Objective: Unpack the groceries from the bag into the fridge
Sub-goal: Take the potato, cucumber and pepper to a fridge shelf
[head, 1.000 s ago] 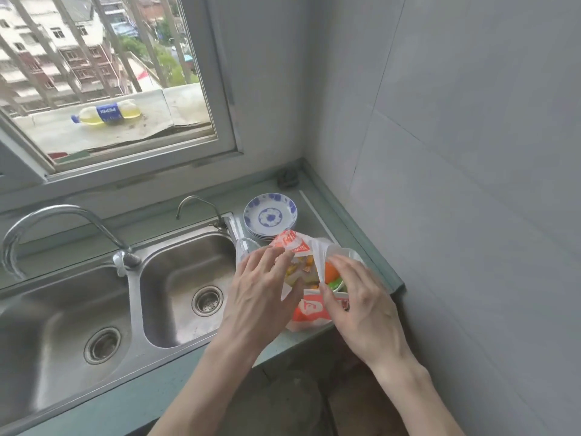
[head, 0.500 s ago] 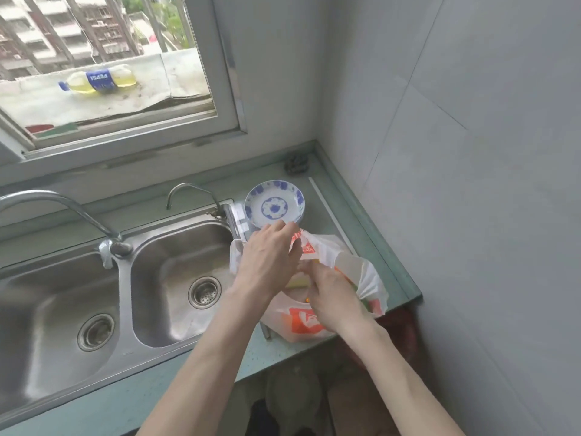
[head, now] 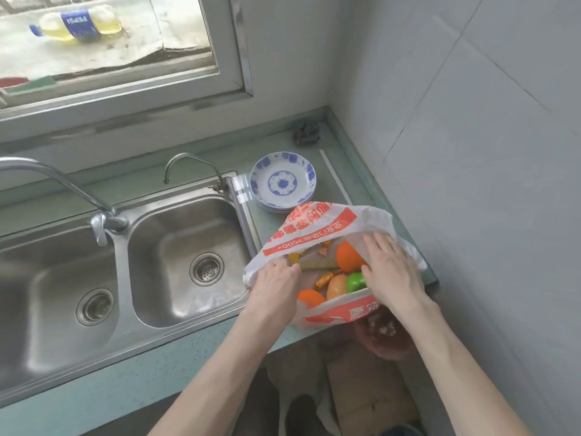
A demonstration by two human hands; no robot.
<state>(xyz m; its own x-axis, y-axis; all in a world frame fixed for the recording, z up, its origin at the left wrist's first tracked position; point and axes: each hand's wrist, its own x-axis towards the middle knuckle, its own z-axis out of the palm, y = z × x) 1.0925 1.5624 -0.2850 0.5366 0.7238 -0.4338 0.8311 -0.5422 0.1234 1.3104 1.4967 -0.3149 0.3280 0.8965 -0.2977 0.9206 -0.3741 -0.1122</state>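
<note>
A white plastic bag (head: 314,228) with red print lies open on the green counter, right of the sink. Inside it I see an orange (head: 347,257), a second orange (head: 309,298), a green apple (head: 355,282), a yellowish fruit (head: 336,286), a slice of cake (head: 316,263) and wrapped candies (head: 323,280). My left hand (head: 276,286) grips the bag's left rim. My right hand (head: 391,272) holds the right rim, fingers reaching into the opening beside the orange and the apple. No fridge is in view.
A stack of blue-and-white plates (head: 283,182) stands just behind the bag. A double steel sink (head: 176,262) with two taps fills the left. The tiled wall (head: 471,184) closes the right side. A dark scrubber (head: 306,133) sits in the back corner. A red bin (head: 383,338) is below the counter.
Both hands have moved apart and pulled the bag's mouth wide, so the fruit inside now shows. The camera has tilted down and closer.
</note>
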